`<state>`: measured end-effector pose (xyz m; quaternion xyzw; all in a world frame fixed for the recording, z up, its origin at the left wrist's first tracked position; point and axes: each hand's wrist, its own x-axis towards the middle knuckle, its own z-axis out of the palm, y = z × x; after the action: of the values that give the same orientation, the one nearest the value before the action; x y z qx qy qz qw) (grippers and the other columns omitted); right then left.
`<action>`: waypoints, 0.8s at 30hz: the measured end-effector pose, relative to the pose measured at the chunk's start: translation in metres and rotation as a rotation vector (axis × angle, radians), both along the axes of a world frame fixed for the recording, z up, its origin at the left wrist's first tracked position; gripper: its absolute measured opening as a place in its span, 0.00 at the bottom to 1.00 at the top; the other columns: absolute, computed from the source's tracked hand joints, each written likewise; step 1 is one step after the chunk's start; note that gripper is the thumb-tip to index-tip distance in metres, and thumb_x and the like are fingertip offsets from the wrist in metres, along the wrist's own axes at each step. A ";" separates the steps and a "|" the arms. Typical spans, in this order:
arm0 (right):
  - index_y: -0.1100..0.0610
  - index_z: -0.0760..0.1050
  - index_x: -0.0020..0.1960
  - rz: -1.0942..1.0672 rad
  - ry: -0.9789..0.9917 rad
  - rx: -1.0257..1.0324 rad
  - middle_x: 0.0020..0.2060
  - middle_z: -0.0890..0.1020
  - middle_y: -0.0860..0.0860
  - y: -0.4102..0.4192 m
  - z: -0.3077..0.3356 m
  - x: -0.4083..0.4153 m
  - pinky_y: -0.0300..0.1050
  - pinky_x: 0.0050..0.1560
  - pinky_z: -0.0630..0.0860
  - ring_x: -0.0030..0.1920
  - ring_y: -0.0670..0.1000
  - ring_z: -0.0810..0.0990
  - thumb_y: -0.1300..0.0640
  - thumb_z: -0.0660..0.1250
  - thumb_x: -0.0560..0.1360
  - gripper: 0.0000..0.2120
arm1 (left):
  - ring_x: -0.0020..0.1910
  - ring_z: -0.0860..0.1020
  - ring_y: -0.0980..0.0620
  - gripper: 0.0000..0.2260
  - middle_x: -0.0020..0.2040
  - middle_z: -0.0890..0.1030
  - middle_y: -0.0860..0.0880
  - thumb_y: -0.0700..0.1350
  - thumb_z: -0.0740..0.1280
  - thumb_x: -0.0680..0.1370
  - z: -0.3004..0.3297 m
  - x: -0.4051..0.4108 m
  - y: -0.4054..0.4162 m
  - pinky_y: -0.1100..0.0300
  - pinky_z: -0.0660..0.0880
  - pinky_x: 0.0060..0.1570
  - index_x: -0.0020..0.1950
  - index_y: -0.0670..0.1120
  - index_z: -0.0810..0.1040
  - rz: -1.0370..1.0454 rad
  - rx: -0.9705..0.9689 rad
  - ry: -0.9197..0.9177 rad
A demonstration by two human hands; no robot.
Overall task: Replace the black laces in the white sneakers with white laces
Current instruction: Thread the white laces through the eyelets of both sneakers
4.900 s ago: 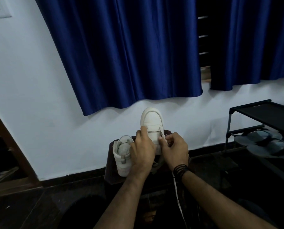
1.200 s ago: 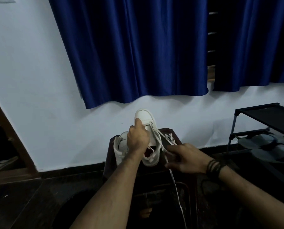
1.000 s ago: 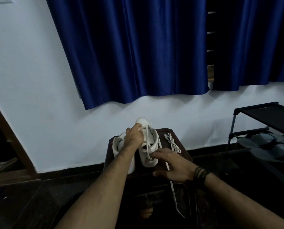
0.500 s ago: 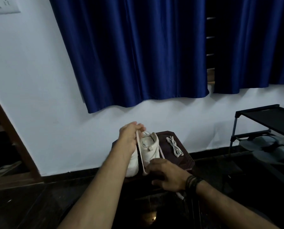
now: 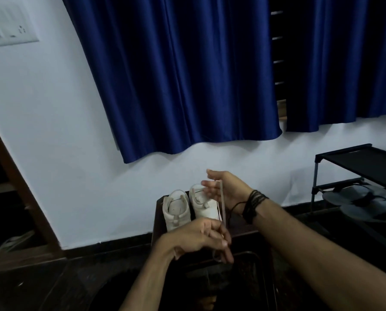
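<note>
Satiny blue cloth curtains (image 5: 187, 75), matt white sneakers (image 5: 188, 207) (smooth), dark polished wooden stool (image 5: 159, 223)

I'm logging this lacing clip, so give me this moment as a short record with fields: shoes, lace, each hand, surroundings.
shoes: two white sneakers side by side on a dark stand, toes toward the wall
lace: a pale lace stretched between both hands
left hand: pinches the lace's lower part
right hand: holds its upper part, raised
surroundings: blue curtain, shoe rack with sandals
</note>
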<state>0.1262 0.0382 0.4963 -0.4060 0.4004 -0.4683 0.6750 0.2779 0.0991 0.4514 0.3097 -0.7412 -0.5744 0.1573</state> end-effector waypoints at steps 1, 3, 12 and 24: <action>0.59 0.73 0.55 -0.060 0.027 -0.014 0.38 0.83 0.53 -0.003 0.002 -0.005 0.40 0.32 0.76 0.31 0.50 0.77 0.51 0.65 0.79 0.12 | 0.40 0.83 0.47 0.04 0.43 0.85 0.42 0.33 0.65 0.79 -0.003 0.005 -0.002 0.56 0.77 0.48 0.50 0.40 0.75 0.027 0.020 -0.030; 0.60 0.75 0.55 -0.191 0.125 -0.072 0.34 0.78 0.51 -0.006 0.006 -0.017 0.39 0.25 0.69 0.27 0.49 0.72 0.49 0.62 0.81 0.14 | 0.36 0.83 0.47 0.06 0.40 0.85 0.41 0.30 0.64 0.78 -0.004 0.015 -0.007 0.58 0.79 0.43 0.47 0.40 0.75 0.196 0.087 -0.087; 0.58 0.79 0.35 0.094 0.332 -0.531 0.24 0.62 0.49 0.022 0.008 -0.029 0.36 0.26 0.55 0.25 0.45 0.57 0.47 0.64 0.79 0.19 | 0.37 0.78 0.50 0.13 0.41 0.82 0.45 0.48 0.64 0.82 0.002 0.015 -0.043 0.59 0.72 0.39 0.50 0.39 0.82 0.943 -0.123 -0.064; 0.53 0.86 0.40 0.506 1.521 -0.566 0.26 0.80 0.43 0.008 -0.055 -0.042 0.34 0.42 0.74 0.32 0.40 0.77 0.46 0.70 0.74 0.12 | 0.39 0.82 0.46 0.11 0.34 0.82 0.48 0.53 0.73 0.66 -0.013 -0.004 -0.076 0.61 0.73 0.36 0.37 0.46 0.80 1.135 -0.237 -0.384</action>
<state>0.0842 0.0462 0.4417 -0.8412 0.5099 0.0144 0.1795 0.2737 0.0228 0.4384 0.7350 -0.5342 -0.2485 0.3358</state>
